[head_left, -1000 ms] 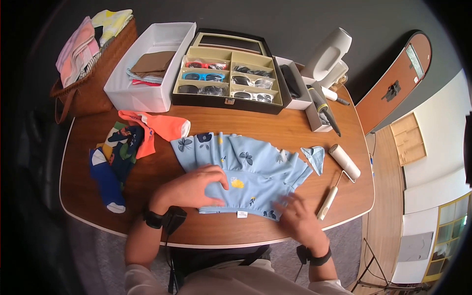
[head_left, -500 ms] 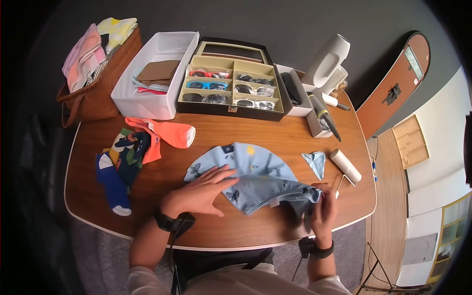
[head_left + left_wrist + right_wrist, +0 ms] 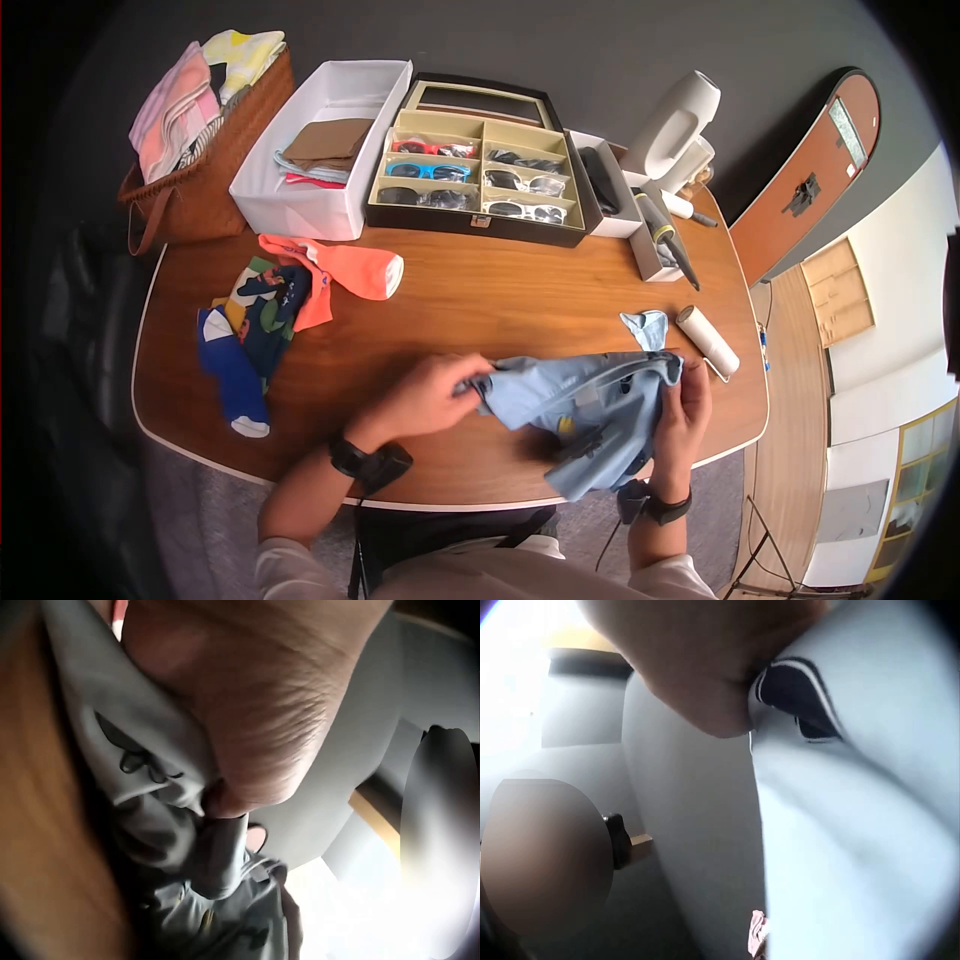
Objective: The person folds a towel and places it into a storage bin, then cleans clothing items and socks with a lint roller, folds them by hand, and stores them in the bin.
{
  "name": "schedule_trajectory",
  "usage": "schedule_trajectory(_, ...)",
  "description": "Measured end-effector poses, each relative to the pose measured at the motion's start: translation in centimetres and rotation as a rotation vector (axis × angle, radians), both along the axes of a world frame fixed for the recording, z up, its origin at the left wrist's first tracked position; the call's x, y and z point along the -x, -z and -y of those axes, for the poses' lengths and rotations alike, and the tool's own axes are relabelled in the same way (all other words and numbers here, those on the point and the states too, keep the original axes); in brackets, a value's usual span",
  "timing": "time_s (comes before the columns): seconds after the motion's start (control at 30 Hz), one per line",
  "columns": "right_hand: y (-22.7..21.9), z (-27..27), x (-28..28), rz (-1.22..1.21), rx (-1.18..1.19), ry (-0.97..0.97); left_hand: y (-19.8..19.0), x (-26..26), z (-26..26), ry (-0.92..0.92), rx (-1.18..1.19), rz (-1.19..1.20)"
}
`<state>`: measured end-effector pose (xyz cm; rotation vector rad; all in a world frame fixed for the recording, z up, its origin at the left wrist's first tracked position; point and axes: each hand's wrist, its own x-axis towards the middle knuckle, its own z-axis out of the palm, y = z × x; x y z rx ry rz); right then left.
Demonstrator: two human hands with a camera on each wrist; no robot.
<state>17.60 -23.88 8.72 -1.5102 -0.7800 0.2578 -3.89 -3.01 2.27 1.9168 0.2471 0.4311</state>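
A light blue garment (image 3: 560,395) with dark flower prints is stretched between both hands above the table's near right part. My left hand (image 3: 430,393) pinches its left end; in the left wrist view the thumb and fingers of that hand (image 3: 255,712) press into the bunched cloth (image 3: 150,765). My right hand (image 3: 685,410) pinches the other end, and loose folds hang down between the hands. In the right wrist view the right hand (image 3: 720,667) holds the cloth (image 3: 840,825) near a dark print. Part of the fingers is hidden in both wrist views.
Socks (image 3: 235,370) and an orange cloth (image 3: 360,272) lie at the left. Behind stand a brown basket (image 3: 215,160), a white bin (image 3: 300,205), a sunglasses case (image 3: 480,220) and small boxes (image 3: 655,262). A small blue cloth (image 3: 648,328) and a lint roller (image 3: 706,340) lie right.
The garment was spread flat on the table; it is now lifted and gathered toward the right. My left hand, earlier resting on it, now pinches it. My right hand took hold of its right edge.
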Motion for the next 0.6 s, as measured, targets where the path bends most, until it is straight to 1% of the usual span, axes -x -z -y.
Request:
schedule_trajectory(0.03,0.0,0.2,-0.5,-0.035,0.036,0.013,-0.2,0.4,-0.8,0.033,0.255,0.006)
schedule_trajectory(0.1,-0.4,0.3,-1.3,-0.059,0.146,-0.049,-1.4,1.6,-2.7,0.126,0.530,-0.043)
schedule_trajectory(0.17,-0.8,0.2,-1.6,-0.075,0.163,-0.093,-1.8,2.7,-3.4,0.151,0.557,-0.058)
schedule_trajectory(0.2,-1.0,0.1,-1.6,-0.089,0.182,-0.133,-2.4,3.2,-3.3,0.129,0.662,0.010)
schedule_trajectory(0.23,-1.4,-0.1,-1.6,-0.091,0.181,-0.130,-2.8,3.5,-3.2,0.108,0.766,0.079)
schedule_trajectory(0.27,-1.9,-0.4,-1.5,-0.066,0.192,-0.113,-2.4,3.9,-3.6,0.094,0.700,0.080)
schedule_trajectory(0.3,-2.2,-0.9,-1.5,-0.039,0.202,-0.097,-2.6,3.7,-3.4,0.097,0.700,0.079)
schedule_trajectory(0.33,-2.2,-1.7,-1.6,0.024,0.180,-0.067,-3.7,3.2,-2.9,-0.028,0.790,0.079)
schedule_trajectory(0.37,-2.3,-2.8,-2.1,0.022,0.180,-0.065,-4.3,2.9,-2.8,-0.157,0.878,0.079)
schedule_trajectory(0.4,-2.3,-4.0,-2.7,0.168,0.239,-0.022,-1.6,2.5,-4.1,-0.161,0.759,0.092)
schedule_trajectory(0.43,-2.1,-4.7,-3.2,0.312,0.300,0.027,-1.3,1.9,-4.2,-0.314,0.698,0.064)
schedule_trajectory(0.5,-1.5,-5.8,-4.1,0.334,0.516,0.070,1.6,1.2,-5.4,-0.393,0.420,0.043)
schedule_trajectory(0.53,-0.2,-5.8,-4.4,0.506,0.543,0.106,2.4,1.1,-5.6,-0.392,0.421,0.046)
schedule_trajectory(0.57,0.3,-5.3,-4.4,0.600,0.561,0.099,3.0,1.1,-5.8,-0.428,0.302,-0.047)
schedule_trajectory(0.6,0.8,-4.8,-4.1,0.570,0.564,0.090,3.4,1.1,-5.8,-0.462,0.185,-0.140)
